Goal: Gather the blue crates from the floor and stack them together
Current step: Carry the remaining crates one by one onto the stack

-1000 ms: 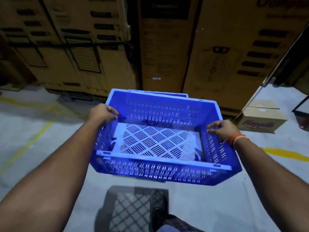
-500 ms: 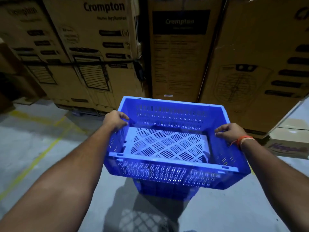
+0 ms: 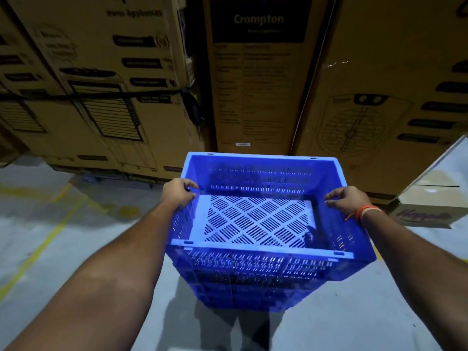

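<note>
A blue slotted crate (image 3: pixel 260 259) with a pale lattice floor is in front of me at the centre of the head view. My left hand (image 3: pixel 178 193) grips its left rim and my right hand (image 3: pixel 347 200), with an orange band at the wrist, grips its right rim. Directly under it is another blue crate (image 3: pixel 253 297) standing on the grey floor. The held crate is lined up over that lower one and looks seated in or just above it; I cannot tell whether they touch.
Tall brown cartons (image 3: pixel 255 79) printed "Crompton" form a wall right behind the crates. A smaller cardboard box (image 3: pixel 430 203) lies on the floor at the right. Yellow lines (image 3: pixel 38 252) run across the concrete floor on the left.
I have moved forward with the crate toward the cartons. The crate went from hanging over bare floor to sitting over the second blue crate, lower and aligned with it.
</note>
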`<state>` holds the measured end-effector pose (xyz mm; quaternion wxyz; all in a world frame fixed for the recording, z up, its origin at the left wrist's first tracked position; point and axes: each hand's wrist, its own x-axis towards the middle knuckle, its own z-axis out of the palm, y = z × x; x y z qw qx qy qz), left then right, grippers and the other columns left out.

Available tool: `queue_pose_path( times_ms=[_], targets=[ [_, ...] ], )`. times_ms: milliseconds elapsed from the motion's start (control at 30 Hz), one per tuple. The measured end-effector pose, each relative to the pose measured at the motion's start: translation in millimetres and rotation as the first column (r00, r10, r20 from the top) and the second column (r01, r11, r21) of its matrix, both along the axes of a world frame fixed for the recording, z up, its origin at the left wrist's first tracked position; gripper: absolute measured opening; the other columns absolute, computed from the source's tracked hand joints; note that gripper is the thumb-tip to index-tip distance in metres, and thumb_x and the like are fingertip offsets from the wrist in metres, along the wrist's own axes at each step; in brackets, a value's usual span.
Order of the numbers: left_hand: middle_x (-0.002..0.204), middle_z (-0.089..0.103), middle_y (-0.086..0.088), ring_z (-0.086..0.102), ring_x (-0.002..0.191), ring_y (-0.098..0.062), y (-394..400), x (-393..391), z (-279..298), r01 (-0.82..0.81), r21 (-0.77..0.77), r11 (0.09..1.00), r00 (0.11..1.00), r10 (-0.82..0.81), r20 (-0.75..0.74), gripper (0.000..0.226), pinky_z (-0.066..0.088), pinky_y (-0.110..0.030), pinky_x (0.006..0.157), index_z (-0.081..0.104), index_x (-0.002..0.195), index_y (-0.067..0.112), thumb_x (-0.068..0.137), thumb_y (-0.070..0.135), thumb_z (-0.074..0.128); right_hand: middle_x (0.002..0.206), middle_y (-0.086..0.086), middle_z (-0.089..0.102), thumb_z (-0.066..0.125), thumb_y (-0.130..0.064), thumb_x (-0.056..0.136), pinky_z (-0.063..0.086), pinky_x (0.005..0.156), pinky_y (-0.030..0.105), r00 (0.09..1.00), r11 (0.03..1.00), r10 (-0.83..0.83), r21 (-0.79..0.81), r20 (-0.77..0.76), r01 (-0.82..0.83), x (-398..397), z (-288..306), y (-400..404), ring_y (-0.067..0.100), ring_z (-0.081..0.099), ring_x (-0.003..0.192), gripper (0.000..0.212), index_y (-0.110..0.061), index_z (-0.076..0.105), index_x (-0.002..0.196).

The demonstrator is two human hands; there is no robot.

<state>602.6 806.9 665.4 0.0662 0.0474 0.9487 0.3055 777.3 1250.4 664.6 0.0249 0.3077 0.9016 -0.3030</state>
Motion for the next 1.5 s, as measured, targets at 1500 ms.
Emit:
queue_pose_path(
  times_ms=[1500],
  targets=[
    [0.091, 0.07, -0.003, 0.065, 0.082, -0.02, -23.8, -17.2, -24.0, 0.093, -0.185, 0.978, 0.995, -0.098, -0.016, 0.024, 0.05, -0.026, 0.077, 0.074, 0.102, 0.028, 0.079, 0.02, 0.076, 0.074, 0.0, 0.065, 0.073, -0.024, 0.071, 0.039, 0.07, 0.02, 1.0, 0.99, -0.004, 0.14, 0.003, 0.004, -19.8, -6.6, -33.7, 0.017, 0.057, 0.073, 0.004, -0.021, 0.072, 0.074]
  ],
)
